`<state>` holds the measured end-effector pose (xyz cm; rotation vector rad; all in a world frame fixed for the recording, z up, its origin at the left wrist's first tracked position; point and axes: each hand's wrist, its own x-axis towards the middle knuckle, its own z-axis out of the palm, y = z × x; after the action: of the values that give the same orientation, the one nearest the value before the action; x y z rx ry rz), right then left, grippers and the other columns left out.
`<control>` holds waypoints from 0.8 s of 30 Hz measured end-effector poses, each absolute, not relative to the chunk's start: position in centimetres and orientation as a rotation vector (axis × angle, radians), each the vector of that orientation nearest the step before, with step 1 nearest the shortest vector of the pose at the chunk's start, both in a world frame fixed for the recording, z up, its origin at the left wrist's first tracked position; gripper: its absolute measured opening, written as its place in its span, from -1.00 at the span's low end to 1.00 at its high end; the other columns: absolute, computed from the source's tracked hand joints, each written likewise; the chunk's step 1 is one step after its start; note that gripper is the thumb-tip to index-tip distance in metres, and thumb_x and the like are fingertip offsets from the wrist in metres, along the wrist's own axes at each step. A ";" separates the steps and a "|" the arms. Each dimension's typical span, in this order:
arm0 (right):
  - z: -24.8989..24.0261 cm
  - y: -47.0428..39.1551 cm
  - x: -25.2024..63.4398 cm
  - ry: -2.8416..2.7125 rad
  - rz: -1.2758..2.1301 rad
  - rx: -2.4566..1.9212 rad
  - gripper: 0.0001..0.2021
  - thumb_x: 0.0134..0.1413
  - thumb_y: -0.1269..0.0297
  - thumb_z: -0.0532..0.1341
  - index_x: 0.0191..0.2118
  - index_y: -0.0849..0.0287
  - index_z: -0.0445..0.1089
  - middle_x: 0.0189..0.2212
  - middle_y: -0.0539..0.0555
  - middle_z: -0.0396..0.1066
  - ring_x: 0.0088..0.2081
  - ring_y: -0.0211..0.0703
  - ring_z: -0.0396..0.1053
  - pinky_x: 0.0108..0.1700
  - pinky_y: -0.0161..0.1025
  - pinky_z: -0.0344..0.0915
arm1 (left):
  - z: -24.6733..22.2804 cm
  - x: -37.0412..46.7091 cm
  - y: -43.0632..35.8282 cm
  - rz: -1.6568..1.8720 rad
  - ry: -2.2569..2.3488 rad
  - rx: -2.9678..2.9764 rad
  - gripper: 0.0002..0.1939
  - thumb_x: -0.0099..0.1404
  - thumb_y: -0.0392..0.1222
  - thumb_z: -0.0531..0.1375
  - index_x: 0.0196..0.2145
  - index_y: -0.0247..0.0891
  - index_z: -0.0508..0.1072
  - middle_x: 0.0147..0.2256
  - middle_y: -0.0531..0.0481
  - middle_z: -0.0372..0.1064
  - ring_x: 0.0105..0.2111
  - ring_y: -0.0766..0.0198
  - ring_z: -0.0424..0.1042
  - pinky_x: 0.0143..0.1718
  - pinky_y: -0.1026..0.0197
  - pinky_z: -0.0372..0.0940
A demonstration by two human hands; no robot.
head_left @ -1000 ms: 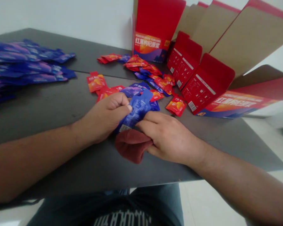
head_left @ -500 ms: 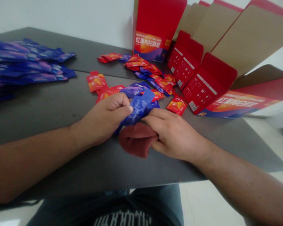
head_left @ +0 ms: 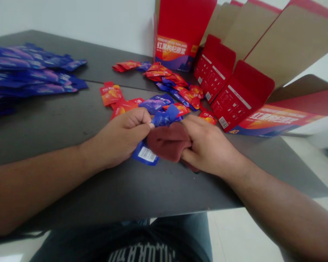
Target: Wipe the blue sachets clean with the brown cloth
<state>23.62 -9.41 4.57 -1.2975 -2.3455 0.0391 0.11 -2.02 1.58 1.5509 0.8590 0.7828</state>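
Note:
My left hand is closed, pinching a blue sachet by its left edge. The sachet's printed back faces me, and a white barcode label shows at its lower end. A folded reddish-brown cloth is gripped in my right hand, whose fingers are closed round it. The cloth lies over the middle of the sachet and hides that part. Just beyond my hands, several red sachets and another blue sachet lie on the dark table.
A mixed heap of red and blue sachets lies farther back. Stacked blue pouches fill the left side. Red cardboard boxes with raised flaps stand at the right, one near the heap and one against the wall.
My right hand has moved the cloth up and slightly right, onto the face of the blue sachet. The sachet's barcode end has come into view. My left hand has stayed in place.

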 end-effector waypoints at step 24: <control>4.6 -9.8 23.1 -2.370 0.096 -1.283 -0.88 0.19 0.36 0.28 -0.18 0.08 0.35 -0.20 0.11 0.48 -0.17 -0.01 0.45 -0.15 -0.12 0.38 | 1.4 -0.4 -2.0 0.733 0.895 1.625 -0.83 0.48 -0.21 0.21 -0.31 -0.19 0.34 -0.46 0.14 0.28 -0.50 0.38 0.21 -0.50 0.27 0.11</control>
<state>23.11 -9.76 4.60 -1.2833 -2.3696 0.0964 -0.36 -2.01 1.44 1.6251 0.8945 0.7330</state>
